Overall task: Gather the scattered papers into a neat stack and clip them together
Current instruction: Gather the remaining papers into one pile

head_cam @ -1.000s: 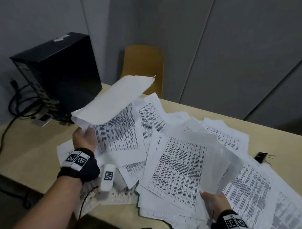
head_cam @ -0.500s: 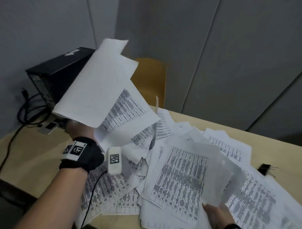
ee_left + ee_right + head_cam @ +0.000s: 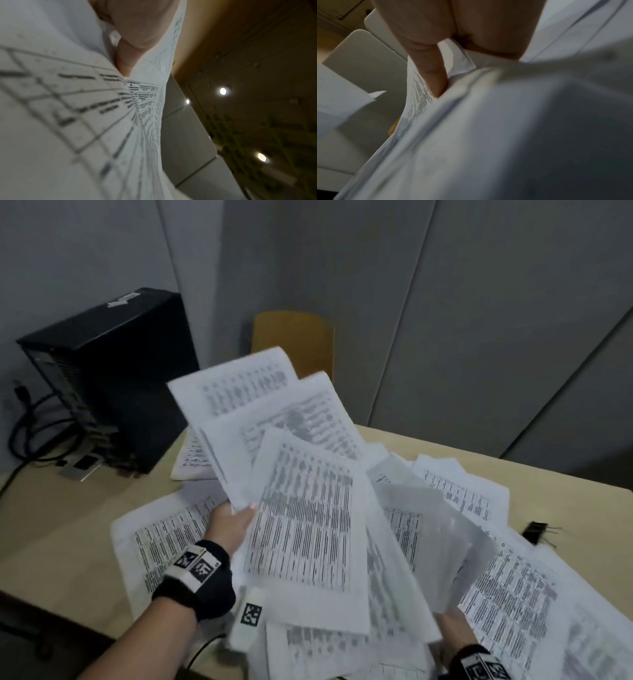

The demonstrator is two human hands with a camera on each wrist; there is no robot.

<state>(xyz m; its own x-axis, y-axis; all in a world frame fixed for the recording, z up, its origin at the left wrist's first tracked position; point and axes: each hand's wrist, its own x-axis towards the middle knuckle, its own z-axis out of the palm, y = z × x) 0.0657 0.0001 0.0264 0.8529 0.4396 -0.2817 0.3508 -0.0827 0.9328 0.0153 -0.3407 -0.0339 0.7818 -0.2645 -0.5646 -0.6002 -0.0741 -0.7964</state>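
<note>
Printed white sheets (image 3: 507, 594) lie scattered over the beige table (image 3: 51, 529). My left hand (image 3: 229, 529) grips a fan of several printed sheets (image 3: 270, 419) lifted above the pile; the left wrist view shows its thumb (image 3: 125, 63) pinching that paper (image 3: 68, 121). My right hand (image 3: 454, 630) holds another bundle of sheets (image 3: 308, 525) by its near edge at the bottom right, and the right wrist view shows a finger (image 3: 433, 75) pressed on the paper (image 3: 505, 135). A black binder clip (image 3: 536, 530) lies on the table at the right, beyond both hands.
A black computer tower (image 3: 109, 378) with cables (image 3: 30, 426) stands at the back left of the table. A yellow chair back (image 3: 294, 344) rises behind the far edge. Grey wall panels (image 3: 479, 320) close off the background. More sheets (image 3: 191, 457) lie near the tower.
My left hand has swung its lifted sheets down and to the right, over the bundle held by my right hand. The printed faces of those sheets now show. The view has shifted left.
</note>
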